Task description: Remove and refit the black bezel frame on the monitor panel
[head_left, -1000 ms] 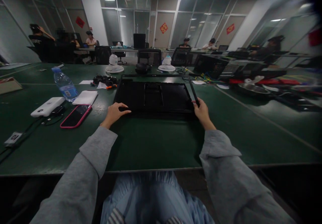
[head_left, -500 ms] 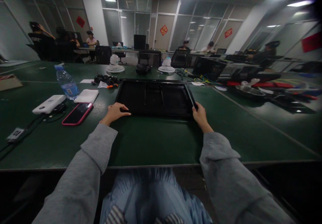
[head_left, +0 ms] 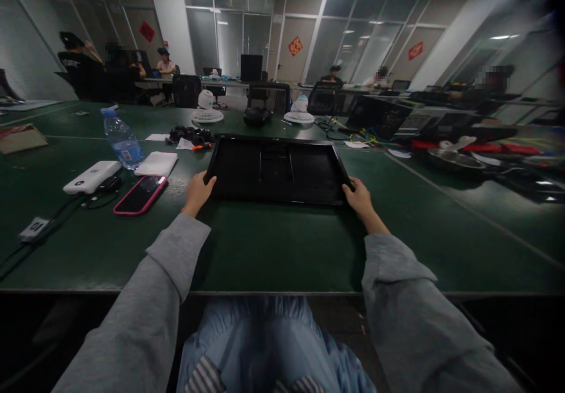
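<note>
A black rectangular tray-like panel (head_left: 238,172) with a raised rim lies on the green table in front of me. Two thin upright ridges run across its middle. My left hand (head_left: 199,193) grips its near left corner, thumb over the rim and the other fingers hidden on the outer side. At the near right corner my right hand (head_left: 359,197) is closed on the rim in the same way. Left of the panel lies a phone in a pink case (head_left: 141,195), apart from my left hand.
A water bottle (head_left: 123,143), a white notepad (head_left: 156,163) and a white power bank (head_left: 92,177) with a cable stand left. Two white fans (head_left: 207,113) are behind the panel. Cables and a metal pan (head_left: 457,160) lie right. Several people sit at far desks.
My left hand has gone from an open pinch beside the panel's near left corner to a grip on its left side. My right hand keeps its hold. The view has shifted slightly.
</note>
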`<state>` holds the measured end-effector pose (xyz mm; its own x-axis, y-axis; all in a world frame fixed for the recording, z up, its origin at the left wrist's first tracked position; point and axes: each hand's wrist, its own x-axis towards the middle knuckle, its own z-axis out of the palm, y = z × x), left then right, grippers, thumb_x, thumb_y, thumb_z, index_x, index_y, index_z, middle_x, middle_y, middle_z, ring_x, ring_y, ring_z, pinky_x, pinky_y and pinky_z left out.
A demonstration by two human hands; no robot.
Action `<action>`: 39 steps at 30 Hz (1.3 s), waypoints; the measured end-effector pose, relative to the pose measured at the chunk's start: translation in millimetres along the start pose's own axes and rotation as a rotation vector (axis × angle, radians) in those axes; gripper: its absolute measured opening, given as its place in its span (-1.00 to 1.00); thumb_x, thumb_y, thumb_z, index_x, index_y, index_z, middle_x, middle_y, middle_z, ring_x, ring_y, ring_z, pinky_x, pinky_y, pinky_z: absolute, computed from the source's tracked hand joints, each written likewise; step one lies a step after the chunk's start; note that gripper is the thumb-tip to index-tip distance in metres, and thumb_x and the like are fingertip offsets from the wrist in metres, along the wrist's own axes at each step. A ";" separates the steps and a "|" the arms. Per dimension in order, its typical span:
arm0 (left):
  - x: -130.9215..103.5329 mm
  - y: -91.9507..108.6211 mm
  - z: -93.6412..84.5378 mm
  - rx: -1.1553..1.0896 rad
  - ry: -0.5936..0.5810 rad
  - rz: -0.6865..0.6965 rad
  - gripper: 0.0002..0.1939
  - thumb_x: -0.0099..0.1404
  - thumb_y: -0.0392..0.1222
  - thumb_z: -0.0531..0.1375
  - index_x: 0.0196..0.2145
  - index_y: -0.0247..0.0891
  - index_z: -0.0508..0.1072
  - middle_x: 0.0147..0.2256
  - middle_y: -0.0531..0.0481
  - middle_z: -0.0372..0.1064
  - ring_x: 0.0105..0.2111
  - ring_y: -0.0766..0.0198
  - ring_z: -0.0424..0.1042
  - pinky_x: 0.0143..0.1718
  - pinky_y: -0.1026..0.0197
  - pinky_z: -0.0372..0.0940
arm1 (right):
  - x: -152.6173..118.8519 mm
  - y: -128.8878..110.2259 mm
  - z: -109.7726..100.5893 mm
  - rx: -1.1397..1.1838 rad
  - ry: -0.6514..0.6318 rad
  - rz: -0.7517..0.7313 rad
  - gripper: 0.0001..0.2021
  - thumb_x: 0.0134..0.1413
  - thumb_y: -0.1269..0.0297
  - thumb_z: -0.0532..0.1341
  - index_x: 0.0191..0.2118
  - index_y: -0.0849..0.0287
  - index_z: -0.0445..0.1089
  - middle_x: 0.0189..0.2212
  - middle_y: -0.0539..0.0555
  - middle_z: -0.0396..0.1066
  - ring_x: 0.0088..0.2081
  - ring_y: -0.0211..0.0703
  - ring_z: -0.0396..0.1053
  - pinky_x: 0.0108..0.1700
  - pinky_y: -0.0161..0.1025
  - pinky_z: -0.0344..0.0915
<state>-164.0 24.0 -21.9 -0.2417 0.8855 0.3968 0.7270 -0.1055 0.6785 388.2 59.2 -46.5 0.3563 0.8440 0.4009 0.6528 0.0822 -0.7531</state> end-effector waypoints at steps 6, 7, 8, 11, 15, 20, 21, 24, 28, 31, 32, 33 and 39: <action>0.4 4.0 0.8 0.050 0.039 -0.033 -0.61 0.42 -0.13 0.15 0.11 -0.29 0.57 0.06 -0.33 0.57 0.11 -0.19 0.51 0.21 -0.17 0.31 | 0.2 5.6 -0.3 -0.036 -0.005 -0.022 -0.50 0.15 0.20 0.20 0.20 0.21 0.43 0.01 0.30 0.56 0.08 0.18 0.51 0.24 0.18 0.34; -0.2 6.1 0.0 0.064 0.038 -0.039 -0.60 0.43 -0.14 0.14 0.12 -0.31 0.56 0.06 -0.35 0.57 0.11 -0.21 0.51 0.21 -0.18 0.31 | 0.4 6.2 -0.7 -0.040 -0.005 -0.020 -0.49 0.15 0.20 0.20 0.21 0.22 0.42 0.01 0.31 0.56 0.08 0.19 0.51 0.24 0.18 0.35; -1.0 8.3 -0.8 0.078 0.034 -0.049 -0.60 0.43 -0.14 0.14 0.12 -0.33 0.56 0.07 -0.37 0.56 0.12 -0.23 0.51 0.20 -0.19 0.32 | 0.8 6.8 -1.1 -0.042 -0.005 -0.018 -0.49 0.15 0.19 0.20 0.21 0.22 0.42 0.02 0.31 0.56 0.09 0.19 0.51 0.24 0.18 0.35; -3.1 14.2 -3.0 0.117 0.023 -0.085 -0.59 0.46 -0.15 0.14 0.16 -0.34 0.54 0.10 -0.37 0.55 0.14 -0.19 0.51 0.22 -0.14 0.32 | 2.1 8.3 -1.5 -0.041 -0.011 -0.026 -0.49 0.15 0.19 0.20 0.20 0.21 0.43 0.04 0.31 0.56 0.12 0.19 0.50 0.26 0.18 0.34; -4.7 19.5 -4.4 0.160 0.022 -0.116 -0.60 0.47 -0.17 0.14 0.18 -0.30 0.52 0.13 -0.27 0.55 0.17 -0.04 0.51 0.24 0.01 0.32 | 3.0 6.4 -1.4 -0.075 -0.016 -0.025 -0.51 0.13 0.22 0.21 0.17 0.22 0.44 0.09 0.33 0.54 0.16 0.21 0.49 0.29 0.17 0.33; -4.1 18.1 -5.0 0.166 0.013 -0.110 -0.60 0.43 -0.21 0.17 0.17 -0.30 0.53 0.12 -0.25 0.56 0.14 -0.03 0.53 0.21 0.02 0.35 | 2.8 2.6 -4.2 -0.104 -0.046 -0.036 -0.50 0.12 0.22 0.25 0.18 0.21 0.45 0.11 0.33 0.53 0.19 0.26 0.48 0.31 0.21 0.32; -3.8 17.0 -4.8 0.165 0.015 -0.108 -0.60 0.43 -0.21 0.17 0.16 -0.30 0.53 0.11 -0.26 0.57 0.14 -0.04 0.54 0.21 0.01 0.35 | 2.9 2.7 -4.9 -0.107 -0.048 -0.041 -0.50 0.12 0.21 0.25 0.18 0.20 0.45 0.10 0.32 0.54 0.19 0.26 0.48 0.31 0.23 0.32; -2.9 14.0 -3.9 0.161 0.018 -0.104 -0.62 0.42 -0.20 0.17 0.13 -0.31 0.55 0.09 -0.27 0.58 0.11 -0.04 0.55 0.19 0.01 0.36 | 3.0 3.5 -5.7 -0.122 -0.045 -0.050 -0.51 0.11 0.21 0.26 0.17 0.18 0.46 0.06 0.31 0.56 0.19 0.27 0.48 0.30 0.25 0.32; -2.2 13.7 -2.2 0.164 0.018 -0.107 -0.60 0.45 -0.13 0.17 0.14 -0.35 0.52 0.10 -0.32 0.57 0.12 -0.06 0.55 0.19 -0.01 0.35 | 1.9 2.3 -3.8 -0.147 -0.032 -0.048 -0.51 0.14 0.21 0.24 0.18 0.22 0.47 0.08 0.33 0.55 0.19 0.24 0.47 0.30 0.21 0.32; -1.6 15.5 -1.7 0.170 0.007 -0.112 -0.58 0.52 -0.06 0.08 0.14 -0.35 0.52 0.09 -0.36 0.56 0.13 -0.12 0.53 0.19 -0.08 0.35 | 0.6 -0.9 -2.8 -0.125 -0.019 -0.059 -0.52 0.18 0.13 0.22 0.17 0.20 0.48 0.05 0.30 0.57 0.16 0.22 0.49 0.29 0.20 0.34; -1.4 16.1 -1.8 0.173 0.002 -0.117 -0.58 0.54 -0.07 0.04 0.13 -0.34 0.53 0.09 -0.36 0.56 0.13 -0.13 0.53 0.19 -0.09 0.34 | 0.3 -2.2 -2.8 -0.117 -0.015 -0.059 -0.53 0.21 0.09 0.21 0.16 0.18 0.49 0.03 0.29 0.58 0.15 0.22 0.49 0.27 0.21 0.34; -1.2 16.7 -1.9 0.175 -0.003 -0.123 -0.58 0.55 -0.08 0.01 0.12 -0.34 0.53 0.08 -0.36 0.56 0.13 -0.13 0.53 0.19 -0.09 0.34 | 0.0 -3.6 -3.0 -0.115 -0.011 -0.053 -0.53 0.23 0.06 0.18 0.15 0.17 0.51 0.00 0.29 0.59 0.13 0.22 0.49 0.26 0.21 0.35; -1.0 18.6 -2.2 0.147 -0.015 -0.133 -0.60 0.54 -0.10 0.01 0.12 -0.32 0.50 0.08 -0.33 0.57 0.12 -0.09 0.54 0.17 -0.04 0.34 | 0.4 -7.7 -3.2 -0.131 0.003 -0.012 -0.50 0.30 -0.03 0.08 0.13 0.16 0.52 -0.07 0.31 0.59 0.07 0.24 0.50 0.21 0.23 0.36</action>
<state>-151.6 20.1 -8.3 -0.3334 0.8939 0.2997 0.7755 0.0792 0.6264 385.5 57.2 -38.8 0.3499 0.8415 0.4116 0.7385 0.0225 -0.6738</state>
